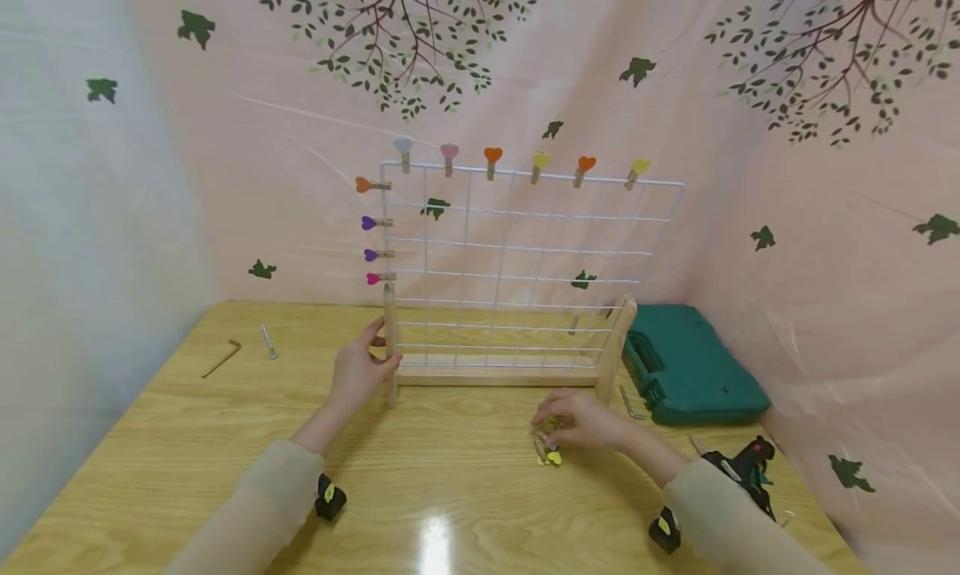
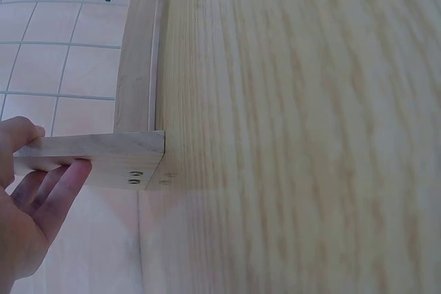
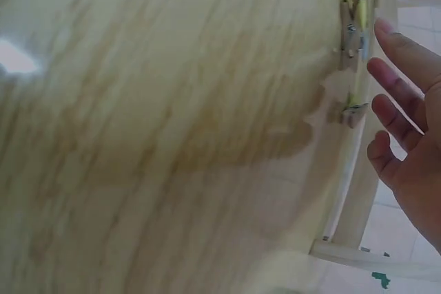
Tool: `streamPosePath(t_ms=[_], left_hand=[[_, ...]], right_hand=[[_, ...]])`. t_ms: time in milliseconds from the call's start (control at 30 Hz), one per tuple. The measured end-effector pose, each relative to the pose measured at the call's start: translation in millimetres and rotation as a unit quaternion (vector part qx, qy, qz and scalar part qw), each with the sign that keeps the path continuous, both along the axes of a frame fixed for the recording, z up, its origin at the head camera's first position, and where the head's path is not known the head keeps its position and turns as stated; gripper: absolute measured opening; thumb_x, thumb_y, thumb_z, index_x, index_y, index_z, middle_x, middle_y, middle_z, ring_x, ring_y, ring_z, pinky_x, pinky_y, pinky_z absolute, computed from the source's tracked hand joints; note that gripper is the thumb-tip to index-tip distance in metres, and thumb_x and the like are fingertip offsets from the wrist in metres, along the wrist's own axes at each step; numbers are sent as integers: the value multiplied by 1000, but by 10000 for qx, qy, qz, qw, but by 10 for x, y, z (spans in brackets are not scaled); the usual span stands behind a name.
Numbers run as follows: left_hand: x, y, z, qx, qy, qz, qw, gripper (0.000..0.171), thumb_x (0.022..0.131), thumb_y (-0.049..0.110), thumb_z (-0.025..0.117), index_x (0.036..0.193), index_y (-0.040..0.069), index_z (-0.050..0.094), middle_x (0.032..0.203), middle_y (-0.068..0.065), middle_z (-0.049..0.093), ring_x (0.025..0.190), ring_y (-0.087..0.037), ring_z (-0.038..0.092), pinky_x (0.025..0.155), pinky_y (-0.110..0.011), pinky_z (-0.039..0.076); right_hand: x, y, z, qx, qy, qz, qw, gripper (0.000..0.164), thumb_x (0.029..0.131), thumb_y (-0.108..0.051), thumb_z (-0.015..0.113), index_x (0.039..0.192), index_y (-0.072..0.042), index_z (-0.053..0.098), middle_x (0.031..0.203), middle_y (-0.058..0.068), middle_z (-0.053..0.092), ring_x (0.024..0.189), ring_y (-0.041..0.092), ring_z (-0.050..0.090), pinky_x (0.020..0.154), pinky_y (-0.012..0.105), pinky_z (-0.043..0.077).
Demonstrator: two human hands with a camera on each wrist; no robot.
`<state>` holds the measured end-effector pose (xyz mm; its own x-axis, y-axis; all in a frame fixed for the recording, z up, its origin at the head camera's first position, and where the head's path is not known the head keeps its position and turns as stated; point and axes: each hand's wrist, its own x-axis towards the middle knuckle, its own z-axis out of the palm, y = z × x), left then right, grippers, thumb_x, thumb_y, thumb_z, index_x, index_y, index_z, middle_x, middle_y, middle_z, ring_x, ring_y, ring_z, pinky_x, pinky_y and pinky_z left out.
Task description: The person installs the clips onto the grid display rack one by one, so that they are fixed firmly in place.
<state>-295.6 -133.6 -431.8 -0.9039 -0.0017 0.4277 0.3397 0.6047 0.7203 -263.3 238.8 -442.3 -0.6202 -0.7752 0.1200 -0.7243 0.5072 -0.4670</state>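
My left hand grips the left wooden post of a stand. The left wrist view shows the thumb on one side of that post and fingertips on the other. The stand holds a white wire grid. Heart-topped clothespins line its upper edge, including a pink one, and its left edge, including a purple one. Over a small pile of clothespins on the table is my right hand. In the right wrist view its fingers are spread and loosely bent beside the clothespins, nothing between them.
Right of the stand lies a green case, with a hex key beside it. A black tool sits near my right forearm. On the left are a bolt and a brass-coloured hex key. A curtain hangs behind.
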Motion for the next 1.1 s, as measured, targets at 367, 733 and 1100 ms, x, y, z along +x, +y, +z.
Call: streamPosePath(t_ms=[367, 733, 1100], left_hand=[[11, 1, 24, -30, -136, 27, 9999, 63, 75, 13, 70, 131, 8, 42, 93, -16, 62, 60, -20, 61, 52, -26, 52], [-1, -2, 0, -96, -132, 20, 9999, 62, 75, 15, 70, 131, 6, 43, 93, -16, 63, 60, -19, 61, 52, -26, 52], [-10, -16, -7, -78, -138, -27, 9999, 63, 76, 16, 69, 132, 5, 41, 94, -17, 63, 59, -19, 61, 51, -25, 51]], right_hand=[[-47, -67, -82, 427, -32, -222, 9988, 17, 77, -23, 68, 92, -15, 69, 84, -8, 63, 78, 3, 54, 69, 19, 47], [-20, -128, 97, -103, -95, -633, 9979, 6, 80, -19, 65, 85, -15, 66, 81, -10, 63, 73, 4, 56, 60, 19, 47], [-1, -72, 853, -1011, -991, -1049, 9844, 17, 91, -20, 48, 104, -8, 47, 97, 15, 54, 82, 20, 62, 64, 31, 54]])
